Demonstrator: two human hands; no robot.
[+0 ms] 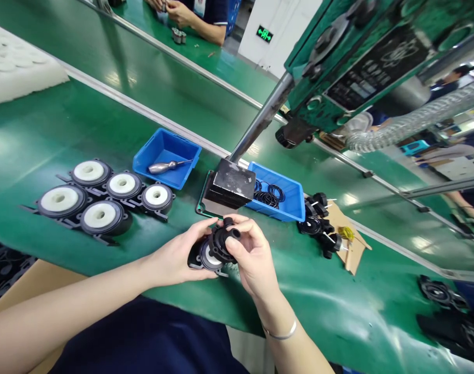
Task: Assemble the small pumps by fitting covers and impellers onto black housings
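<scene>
My left hand (182, 253) grips a black round housing (195, 255) with a white disc inside, low over the front of the green table. In my right hand (256, 254) is a black ported cap (222, 241), pinched between thumb and fingers. The cap is tilted over the housing's open face and covers part of the white disc. Whether the two parts touch cannot be made out. To the left stand several black housings (104, 218) with white discs facing up. Beyond my hands is the black block base (234, 182) of a press.
A blue bin (164, 137) holds a screwdriver (162, 167); another blue bin (295, 200) holds black rings (273, 195). Black caps (318, 226) lie beside cardboard (355, 252). The green press head (338, 67) overhangs the right side. A person's hands (178, 13) work across the table.
</scene>
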